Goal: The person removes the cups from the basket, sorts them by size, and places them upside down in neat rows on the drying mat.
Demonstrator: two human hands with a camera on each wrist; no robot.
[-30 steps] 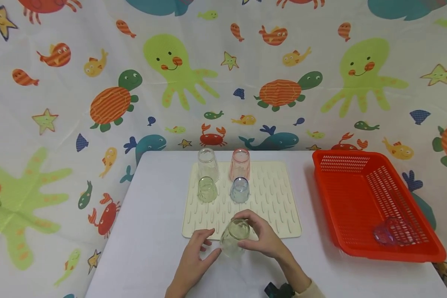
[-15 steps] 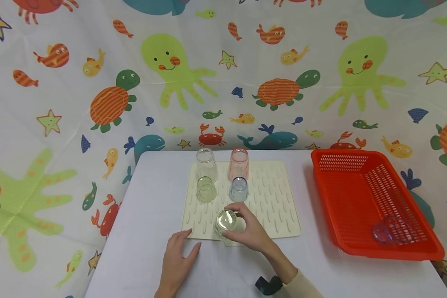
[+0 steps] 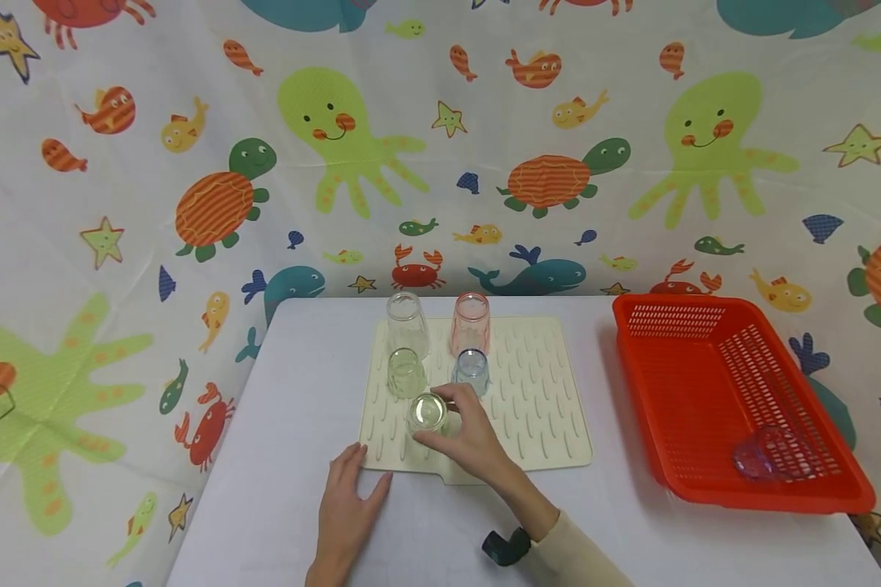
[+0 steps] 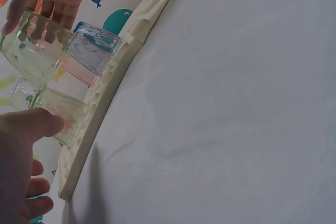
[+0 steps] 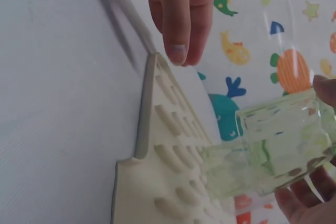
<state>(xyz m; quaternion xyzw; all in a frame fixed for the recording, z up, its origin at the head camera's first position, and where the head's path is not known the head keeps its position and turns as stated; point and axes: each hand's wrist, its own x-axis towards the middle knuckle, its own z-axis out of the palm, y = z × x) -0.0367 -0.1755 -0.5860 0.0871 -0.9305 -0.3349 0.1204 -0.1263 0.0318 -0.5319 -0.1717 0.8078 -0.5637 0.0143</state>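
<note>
My right hand point(image 3: 466, 432) grips a pale green glass point(image 3: 427, 414) by its sides, thumb on one side and fingers on the other. Its thick base faces up, and in the left wrist view the glass point(image 4: 37, 45) is held above the ribbed cream drying mat point(image 4: 100, 108). A smaller green glass point(image 3: 407, 375) stands on the mat just behind it, with a small blue glass point(image 3: 472, 367) to the right. Holding nothing, my left hand point(image 3: 347, 509) has its fingertips right at the mat's front left corner, fingers loosely extended, thumb apart.
Behind the small glasses stand a tall clear glass point(image 3: 409, 330) and a tall pink glass point(image 3: 471, 326). On the right is a red plastic basket point(image 3: 649, 424) with a purple glass point(image 3: 771, 454) lying inside. A curtain point(image 3: 440, 179) with sea animals hangs behind the white table point(image 3: 294, 383).
My right hand has turned the green glass base up and carried it forward and left over the mat. My left hand has moved away from the glass, leftward, to the mat's corner.
</note>
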